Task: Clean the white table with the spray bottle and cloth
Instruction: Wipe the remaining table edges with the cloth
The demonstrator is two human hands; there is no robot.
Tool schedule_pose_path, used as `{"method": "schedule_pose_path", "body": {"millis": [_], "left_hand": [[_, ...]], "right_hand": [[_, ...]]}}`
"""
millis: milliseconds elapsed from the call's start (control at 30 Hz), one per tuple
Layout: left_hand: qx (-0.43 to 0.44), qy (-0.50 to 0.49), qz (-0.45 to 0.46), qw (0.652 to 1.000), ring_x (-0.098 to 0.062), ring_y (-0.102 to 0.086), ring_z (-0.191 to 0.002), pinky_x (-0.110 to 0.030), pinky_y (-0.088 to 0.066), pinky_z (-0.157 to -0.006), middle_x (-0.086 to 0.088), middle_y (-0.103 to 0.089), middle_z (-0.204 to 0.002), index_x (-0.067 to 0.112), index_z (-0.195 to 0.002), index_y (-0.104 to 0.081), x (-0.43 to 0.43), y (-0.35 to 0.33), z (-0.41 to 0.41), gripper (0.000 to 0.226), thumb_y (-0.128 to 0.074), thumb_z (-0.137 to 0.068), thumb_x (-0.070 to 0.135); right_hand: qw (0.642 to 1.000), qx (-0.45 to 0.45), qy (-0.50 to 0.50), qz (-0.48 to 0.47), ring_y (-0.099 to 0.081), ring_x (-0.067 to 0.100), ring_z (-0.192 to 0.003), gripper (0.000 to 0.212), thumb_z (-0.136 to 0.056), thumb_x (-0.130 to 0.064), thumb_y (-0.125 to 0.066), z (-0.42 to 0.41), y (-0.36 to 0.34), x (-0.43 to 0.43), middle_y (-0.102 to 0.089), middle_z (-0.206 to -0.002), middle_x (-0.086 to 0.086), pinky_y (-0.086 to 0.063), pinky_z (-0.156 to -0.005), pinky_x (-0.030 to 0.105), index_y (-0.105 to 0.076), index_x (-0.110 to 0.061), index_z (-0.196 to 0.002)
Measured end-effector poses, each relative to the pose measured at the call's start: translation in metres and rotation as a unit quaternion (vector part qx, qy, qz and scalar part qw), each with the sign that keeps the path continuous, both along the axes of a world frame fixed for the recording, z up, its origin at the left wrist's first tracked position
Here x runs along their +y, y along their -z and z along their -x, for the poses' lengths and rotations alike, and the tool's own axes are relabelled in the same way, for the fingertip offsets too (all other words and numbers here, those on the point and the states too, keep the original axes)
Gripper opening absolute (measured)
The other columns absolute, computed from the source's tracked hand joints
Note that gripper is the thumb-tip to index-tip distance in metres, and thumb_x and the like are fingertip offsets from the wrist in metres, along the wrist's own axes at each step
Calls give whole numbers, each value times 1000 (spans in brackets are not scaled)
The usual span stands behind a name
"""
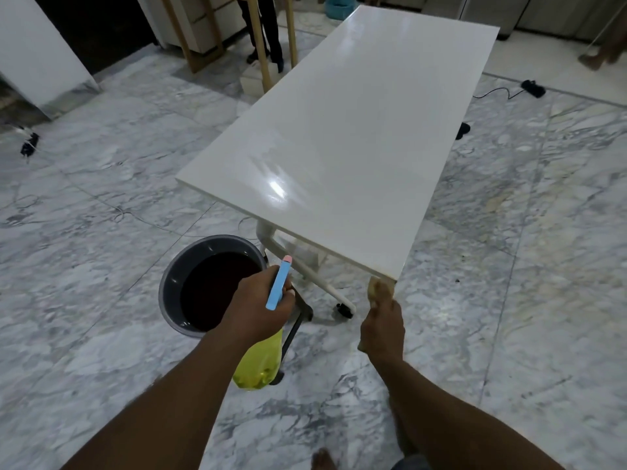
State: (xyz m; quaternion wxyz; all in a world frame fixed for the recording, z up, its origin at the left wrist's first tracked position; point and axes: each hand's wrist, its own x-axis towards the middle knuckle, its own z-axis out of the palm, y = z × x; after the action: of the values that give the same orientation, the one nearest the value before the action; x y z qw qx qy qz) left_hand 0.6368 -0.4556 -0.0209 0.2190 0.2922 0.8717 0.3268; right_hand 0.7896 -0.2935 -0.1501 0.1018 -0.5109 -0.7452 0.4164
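The white table (pixel 353 130) stretches away from me, glossy, with a bright glare patch near its near end. My left hand (pixel 263 301) grips a spray bottle (pixel 261 361) with a yellow body and a blue trigger head tipped pink, held low beside the table's near edge. My right hand (pixel 381 329) holds a small yellowish cloth (pixel 376 288) pressed against the table's near right corner, at the edge. Most of the cloth is hidden by my fingers.
A grey bucket (pixel 169 283) with dark liquid stands on the marble floor left of the table's white wheeled frame (pixel 325 283). Another person's legs (pixel 268 35) stand by wooden furniture at the back. Black cables and plugs (pixel 532 88) lie on the floor. My bare foot (pixel 324 459) shows below.
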Motion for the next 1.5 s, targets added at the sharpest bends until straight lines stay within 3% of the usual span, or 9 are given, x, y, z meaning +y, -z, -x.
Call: {"method": "schedule_pose_path", "body": {"millis": [100, 300, 567, 833, 933, 1100, 1233, 1367, 1500], "left_hand": [[5, 5, -23, 1000, -33, -71, -70, -56, -62, -73, -9, -69, -78, 16, -88, -62, -3, -7, -4, 8, -69, -93, 17], [12, 7, -23, 1000, -33, -65, -71, -54, -59, -71, -9, -65, -77, 11, -90, -62, -6, -5, -19, 8, -68, -93, 16], [6, 1, 13, 1000, -28, -64, -73, -50, -58, -73, -6, -67, -78, 12, -89, -63, -6, 10, -30, 8, -69, -92, 16], [8, 28, 5, 1000, -25, -63, -74, -45, -57, -75, -4, -67, -83, 16, -93, -62, 6, -2, -32, 5, -67, -93, 18], [9, 31, -1, 999, -20, -57, -68, -42, -54, -71, -2, -64, -80, 16, -90, -61, 4, -10, -33, 7, -66, -94, 19], [7, 24, -10, 1000, -32, -66, -76, -47, -58, -73, -8, -68, -82, 15, -90, -62, -7, -24, -27, 7, -66, -93, 20], [20, 22, -1, 1000, -32, -63, -74, -49, -57, -74, -10, -67, -82, 12, -90, -62, -11, -28, -16, 9, -66, -94, 19], [17, 45, 20, 999, -19, -51, -62, -44, -53, -67, -4, -61, -76, 13, -90, -60, 4, -18, -10, 8, -65, -95, 19], [10, 78, 16, 997, -25, -55, -64, -43, -52, -67, -8, -63, -79, 11, -96, -62, 27, -19, -10, 6, -65, -96, 16]], "right_hand": [[987, 80, 33, -136, -48, 32, -124, 66, -97, -7, -46, 16, -20, 11, -34, -152, 11, -51, -91, 45, -22, -36, -152], [965, -108, -176, -161, 2, 38, -151, 85, -81, 15, -48, 59, -14, 80, 1, -163, 21, -23, -120, 54, -25, -25, -152], [856, -189, -373, -304, -28, 48, -142, 52, -82, 2, -37, -5, 48, 42, -24, -151, 24, -38, -110, 55, -49, -6, -133], [985, -60, -96, 127, -58, 29, -72, 44, -92, -17, -56, -12, -11, 28, -59, -108, 16, -47, -54, 34, -37, -24, -131], [930, 90, 110, 338, -59, 26, -58, 40, -99, -38, -53, 7, -36, 37, -63, -81, 17, -49, -52, 33, -57, -3, -119], [843, 153, 143, 495, -66, 31, -69, 63, -89, -54, -62, -3, -47, 50, -70, -100, 23, -52, -61, 36, -68, 3, -114], [924, 145, 221, 278, -63, 26, -58, 37, -90, -38, -64, 0, -62, 46, -70, -82, 18, -55, -56, 34, -60, -7, -109], [972, 3, 228, 49, -55, 29, -90, 41, -95, -33, -52, 3, -58, 64, -49, -128, 15, -50, -83, 44, -42, -22, -133], [988, -78, 132, 2, -55, 31, -77, 48, -99, -32, -47, 5, -38, 76, -34, -133, 14, -46, -75, 38, -32, -31, -145]]}}
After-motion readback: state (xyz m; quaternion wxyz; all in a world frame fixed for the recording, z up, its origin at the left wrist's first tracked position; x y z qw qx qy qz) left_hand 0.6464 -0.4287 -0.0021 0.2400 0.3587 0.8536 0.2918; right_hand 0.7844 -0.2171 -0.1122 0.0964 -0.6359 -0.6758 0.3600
